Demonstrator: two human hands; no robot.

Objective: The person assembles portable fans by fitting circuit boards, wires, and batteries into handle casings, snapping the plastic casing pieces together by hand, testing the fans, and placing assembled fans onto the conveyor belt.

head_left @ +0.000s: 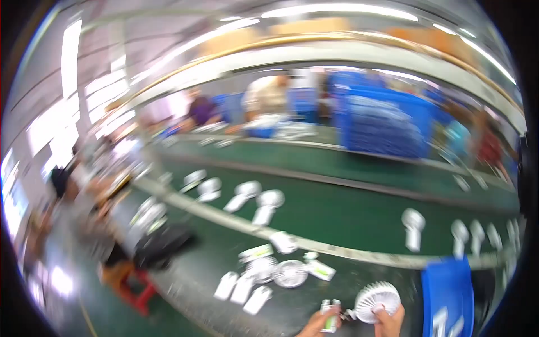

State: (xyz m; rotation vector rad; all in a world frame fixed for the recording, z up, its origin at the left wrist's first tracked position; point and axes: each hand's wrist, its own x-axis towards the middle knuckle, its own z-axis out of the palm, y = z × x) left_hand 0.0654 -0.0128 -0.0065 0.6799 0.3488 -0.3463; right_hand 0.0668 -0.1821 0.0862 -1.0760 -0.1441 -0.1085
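At the front edge of the workbench, my right hand (pixel 390 322) is closed on the round white grille of a small handheld fan (pixel 377 301), thumb on its face. My left hand (pixel 319 324) grips a white piece with a green patch (pixel 330 314), seemingly the fan's handle. A dark, thin link lies between the piece and the grille; blur hides whether they are joined. Left of my hands, a loose round fan head (pixel 291 273) lies near several white handles (pixel 242 288). A white part with a green label (pixel 321 269) rests just beyond.
A blue bin (pixel 448 292) with white pieces stands right of my hands. Beyond the bench's pale rail, a green conveyor belt (pixel 337 210) carries several white fans (pixel 414 227). A black bag-like item (pixel 163 245) lies to the left, near a seated co-worker (pixel 92 219). Blue crates (pixel 384 121) stand across the line.
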